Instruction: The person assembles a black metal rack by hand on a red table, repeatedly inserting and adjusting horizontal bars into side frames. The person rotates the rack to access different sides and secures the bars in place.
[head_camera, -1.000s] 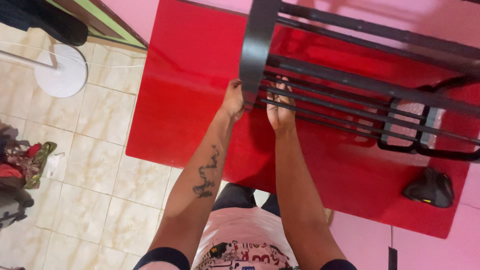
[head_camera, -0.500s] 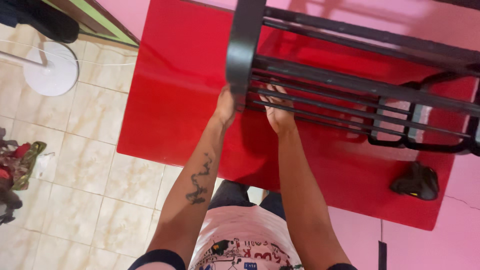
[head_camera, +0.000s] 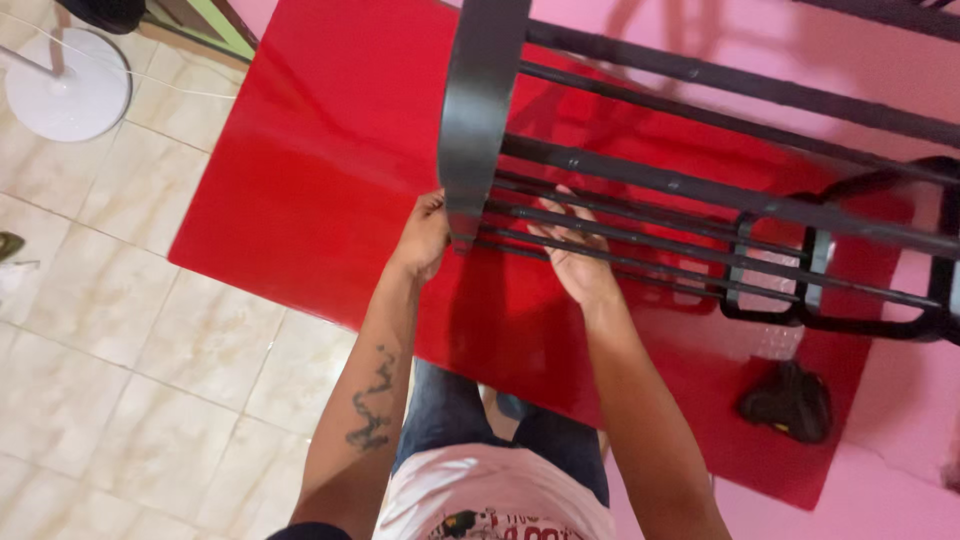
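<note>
A black metal rack (head_camera: 700, 190) of long parallel rods stands on a glossy red table (head_camera: 300, 180), seen from above, with its flat upright end post (head_camera: 478, 110) nearest the person. The left hand (head_camera: 425, 235) is closed around the bottom of that post from the outside, fingers curled against the metal, which would brace the frame at its corner. The right hand (head_camera: 570, 255) reaches in between the lower rods from the other side, fingers spread and loose across them rather than clenched; whether they actually press on a rod or only hover over it is hard to tell behind the bars. Working the same joint from both sides keeps the frame steady where post and rods meet. At the far end of the rack a curved black bracket (head_camera: 800, 290) rests on the table, and a small black object with a yellow spot (head_camera: 790, 402) lies just beside it near the table's edge. A white round fan base (head_camera: 65, 85) stands well apart on the tiled floor (head_camera: 150, 350)
</note>
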